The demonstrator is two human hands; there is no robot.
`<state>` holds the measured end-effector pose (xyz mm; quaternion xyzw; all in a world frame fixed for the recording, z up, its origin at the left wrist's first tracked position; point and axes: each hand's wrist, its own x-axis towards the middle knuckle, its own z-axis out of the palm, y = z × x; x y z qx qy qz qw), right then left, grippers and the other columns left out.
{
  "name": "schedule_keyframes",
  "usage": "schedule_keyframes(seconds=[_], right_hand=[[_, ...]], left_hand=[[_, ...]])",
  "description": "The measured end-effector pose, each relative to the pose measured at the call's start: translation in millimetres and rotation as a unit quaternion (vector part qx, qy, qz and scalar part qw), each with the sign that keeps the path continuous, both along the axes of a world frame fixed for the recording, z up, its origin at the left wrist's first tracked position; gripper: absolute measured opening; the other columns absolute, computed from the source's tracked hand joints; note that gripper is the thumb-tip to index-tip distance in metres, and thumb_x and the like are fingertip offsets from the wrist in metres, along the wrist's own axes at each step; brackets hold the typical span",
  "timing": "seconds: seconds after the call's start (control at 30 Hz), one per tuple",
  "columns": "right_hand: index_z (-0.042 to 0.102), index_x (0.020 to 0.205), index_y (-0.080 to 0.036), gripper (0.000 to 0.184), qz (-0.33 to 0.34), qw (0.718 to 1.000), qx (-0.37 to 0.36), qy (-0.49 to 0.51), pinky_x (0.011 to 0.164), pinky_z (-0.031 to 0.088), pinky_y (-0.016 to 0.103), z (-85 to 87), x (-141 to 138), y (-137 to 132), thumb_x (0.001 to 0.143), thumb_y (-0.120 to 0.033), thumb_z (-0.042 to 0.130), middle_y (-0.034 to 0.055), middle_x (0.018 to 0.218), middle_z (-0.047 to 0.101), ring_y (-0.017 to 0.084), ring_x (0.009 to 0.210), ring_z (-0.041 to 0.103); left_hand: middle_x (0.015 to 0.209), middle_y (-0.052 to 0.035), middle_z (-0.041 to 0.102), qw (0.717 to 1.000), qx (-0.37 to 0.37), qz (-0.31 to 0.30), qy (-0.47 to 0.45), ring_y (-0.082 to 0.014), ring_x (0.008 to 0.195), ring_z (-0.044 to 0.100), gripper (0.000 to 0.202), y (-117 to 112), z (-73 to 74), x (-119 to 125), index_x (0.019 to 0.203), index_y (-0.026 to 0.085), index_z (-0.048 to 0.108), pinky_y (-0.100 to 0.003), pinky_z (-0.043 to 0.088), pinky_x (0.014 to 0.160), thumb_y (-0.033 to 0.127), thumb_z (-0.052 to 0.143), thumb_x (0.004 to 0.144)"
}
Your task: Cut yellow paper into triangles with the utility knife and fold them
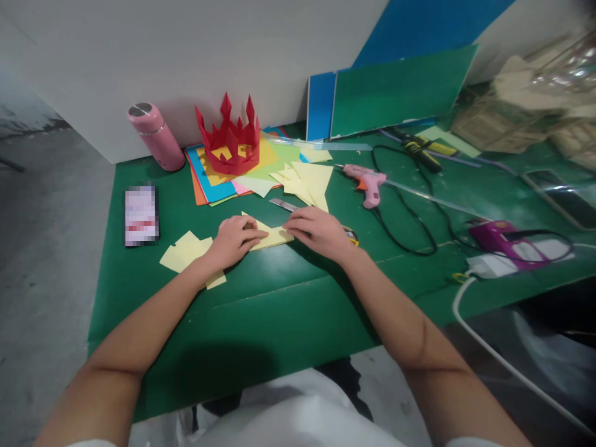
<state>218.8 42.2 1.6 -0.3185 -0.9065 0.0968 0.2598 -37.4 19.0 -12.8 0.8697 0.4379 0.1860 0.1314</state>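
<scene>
Head cam: our left hand [233,241] curls onto the yellow folded paper [274,236], right hand [319,231] presses flat on its end. It looks light, floppy, easily creased; we'd pinch the edges.

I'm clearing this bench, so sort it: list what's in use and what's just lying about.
In use: folded yellow paper under left hand and right hand; yellow offcuts beside it.
Lying about: red paper crown, pink bottle, pink glue gun, phone.
</scene>
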Motion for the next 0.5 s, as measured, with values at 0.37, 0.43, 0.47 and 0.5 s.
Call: schedule_keyframes(seconds=[0.37,0.43,0.47,0.5], right_hand=[[0.073,0.095,-0.023,0.028,0.128,0.989,-0.016,-0.065,0.08,0.049,0.035,18.2,13,0,0.093,-0.02,0.046,0.0055,0.093,0.072,0.019,0.085,0.061],[0.073,0.095,-0.022,0.028,0.134,0.988,-0.012,-0.074,0.08,0.048,0.035,17.7,12,0,0.094,-0.02,0.045,0.0057,0.093,0.072,0.019,0.085,0.061],[0.073,0.096,-0.021,0.029,0.136,0.987,-0.01,-0.079,0.08,0.048,0.035,17.4,12,0,0.095,-0.021,0.045,0.0062,0.093,0.072,0.019,0.086,0.061],[0.073,0.096,-0.021,0.029,0.139,0.987,-0.009,-0.084,0.08,0.048,0.035,17.0,11,0,0.095,-0.021,0.044,0.0066,0.093,0.072,0.019,0.086,0.062]], left_hand=[[0.104,-0.0047,0.061,1.0,-0.007,-0.001,-0.001,-0.0218,0.097,0.053,0.026,0,0.7,0,0.106,0.032,0.071,-0.038,0.039,0.084,0.032,0.048,0.096],[0.104,-0.0045,0.061,1.0,-0.007,-0.001,-0.003,-0.0219,0.097,0.053,0.025,0,0.4,0,0.106,0.032,0.071,-0.038,0.039,0.084,0.032,0.048,0.096],[0.103,-0.0045,0.061,1.0,-0.007,0.0,-0.003,-0.0219,0.097,0.053,0.025,0,0.4,0,0.106,0.032,0.071,-0.038,0.039,0.084,0.032,0.049,0.096],[0.103,-0.0045,0.061,1.0,-0.007,0.0,-0.003,-0.022,0.097,0.053,0.025,0,0.4,0,0.106,0.032,0.071,-0.038,0.039,0.084,0.031,0.049,0.096]])
